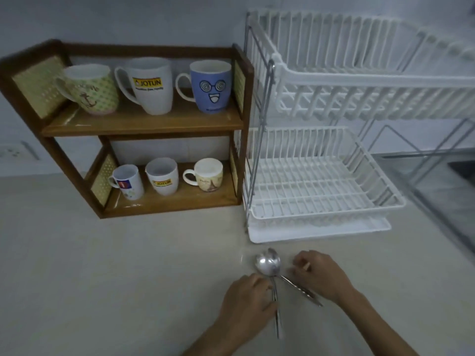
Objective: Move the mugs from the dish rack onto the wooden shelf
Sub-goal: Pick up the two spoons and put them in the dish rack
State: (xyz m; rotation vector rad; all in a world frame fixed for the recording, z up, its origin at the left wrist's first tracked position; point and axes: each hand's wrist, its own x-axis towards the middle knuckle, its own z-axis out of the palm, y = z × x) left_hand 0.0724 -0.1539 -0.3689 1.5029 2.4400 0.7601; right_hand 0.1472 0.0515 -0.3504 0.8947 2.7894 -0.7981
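The wooden shelf stands at the left with three mugs on each level. On top: a green patterned mug, a white Jotun mug and a blue face mug. Below: a small white mug, a second Jotun mug and a cream mug. The white two-tier dish rack at the right holds no mugs. On the counter in front, my left hand grips the handles of metal spoons. My right hand rests over another spoon handle, fingers curled.
A white drip tray lies under the rack. A sink edge shows at the far right. A wall socket sits at the left. Bare counter stretches in front of the shelf.
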